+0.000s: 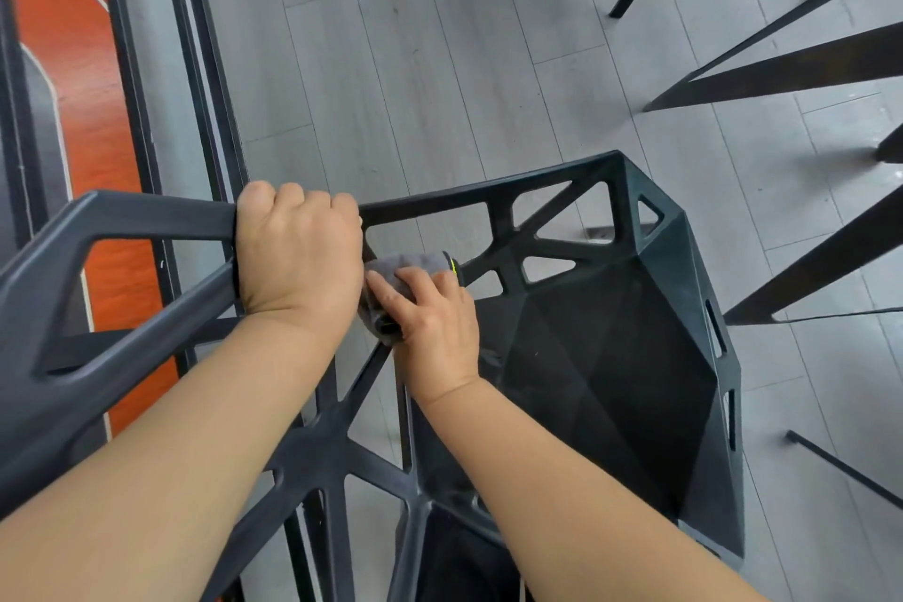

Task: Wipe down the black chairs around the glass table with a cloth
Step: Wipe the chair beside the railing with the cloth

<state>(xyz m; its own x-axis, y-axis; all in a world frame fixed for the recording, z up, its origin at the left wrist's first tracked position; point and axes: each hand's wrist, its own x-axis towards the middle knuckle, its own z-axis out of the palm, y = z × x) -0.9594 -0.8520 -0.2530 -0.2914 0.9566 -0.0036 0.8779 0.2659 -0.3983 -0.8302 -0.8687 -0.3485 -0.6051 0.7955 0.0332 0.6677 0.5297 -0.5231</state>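
Black angular plastic chair (611, 357) | left hand (298, 254) grips its top rail (161, 215) | right hand (435, 323) clasps grey cloth (405, 262) on strut (488, 257) | black slanted legs (782, 73) far right

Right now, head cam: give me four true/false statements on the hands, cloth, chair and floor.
1. The left hand grips the top rail of the black chair. True.
2. The right hand holds a grey cloth against a chair strut. True.
3. The grey cloth lies loose on the seat. False: the right hand holds it on the strut.
4. The black chair stands on red carpet. False: the floor under it is grey planks.
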